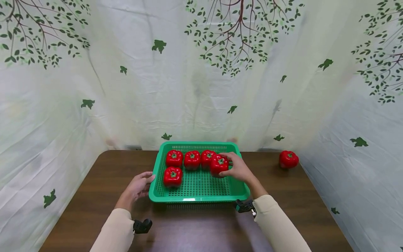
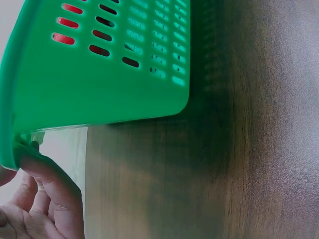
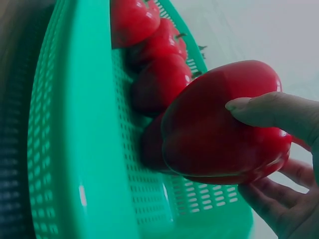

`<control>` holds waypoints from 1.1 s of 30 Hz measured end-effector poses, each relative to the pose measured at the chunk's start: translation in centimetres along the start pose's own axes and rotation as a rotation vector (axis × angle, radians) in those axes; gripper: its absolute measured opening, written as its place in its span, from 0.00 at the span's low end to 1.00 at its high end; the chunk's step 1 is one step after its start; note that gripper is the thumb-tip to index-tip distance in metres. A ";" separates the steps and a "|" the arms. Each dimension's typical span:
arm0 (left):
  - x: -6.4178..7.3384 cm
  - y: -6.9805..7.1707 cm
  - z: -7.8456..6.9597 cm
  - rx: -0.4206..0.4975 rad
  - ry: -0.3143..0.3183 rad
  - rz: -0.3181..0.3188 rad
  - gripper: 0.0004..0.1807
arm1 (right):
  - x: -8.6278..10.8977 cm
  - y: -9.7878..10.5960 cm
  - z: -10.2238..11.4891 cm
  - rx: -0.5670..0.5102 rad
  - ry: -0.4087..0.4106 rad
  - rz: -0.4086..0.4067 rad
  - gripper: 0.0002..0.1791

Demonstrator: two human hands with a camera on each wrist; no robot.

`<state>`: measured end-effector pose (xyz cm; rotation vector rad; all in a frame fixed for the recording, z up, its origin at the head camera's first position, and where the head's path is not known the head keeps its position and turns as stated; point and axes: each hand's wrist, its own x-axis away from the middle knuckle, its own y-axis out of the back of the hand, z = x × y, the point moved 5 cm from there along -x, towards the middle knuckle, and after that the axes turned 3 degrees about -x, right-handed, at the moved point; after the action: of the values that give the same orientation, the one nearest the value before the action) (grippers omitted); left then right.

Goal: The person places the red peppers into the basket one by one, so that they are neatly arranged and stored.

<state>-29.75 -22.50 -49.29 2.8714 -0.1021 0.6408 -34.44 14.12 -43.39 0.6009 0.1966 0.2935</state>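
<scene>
My right hand [image 1: 240, 169] grips a red bell pepper [image 1: 218, 166] over the right part of a green plastic basket [image 1: 198, 200]. The thumb lies along one side of that pepper in the right wrist view, the other fingers round its far side. Several more red bell peppers sit in the basket: a back row with one pepper [image 1: 192, 160] in its middle, and another pepper [image 1: 172, 177] in front at the left. The basket's left rim is held by my left hand [image 1: 138, 185]; the left wrist view shows its fingers at the rim, some partly hidden.
A single red bell pepper [image 1: 288, 159] stands on the brown wooden table [image 1: 195, 227], near its back right corner. Behind the table hangs a pale curtain [image 1: 195, 87] printed with branches and leaves, and it continues along both sides.
</scene>
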 end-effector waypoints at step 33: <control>0.0 0.2 0.1 -0.007 -0.004 0.005 0.28 | -1.7 -6.4 1.0 -0.053 0.002 0.015 0.39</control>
<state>-29.78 -22.67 -49.35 2.8671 -0.1123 0.6344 -34.37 8.03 -46.08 0.5501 0.1861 0.3126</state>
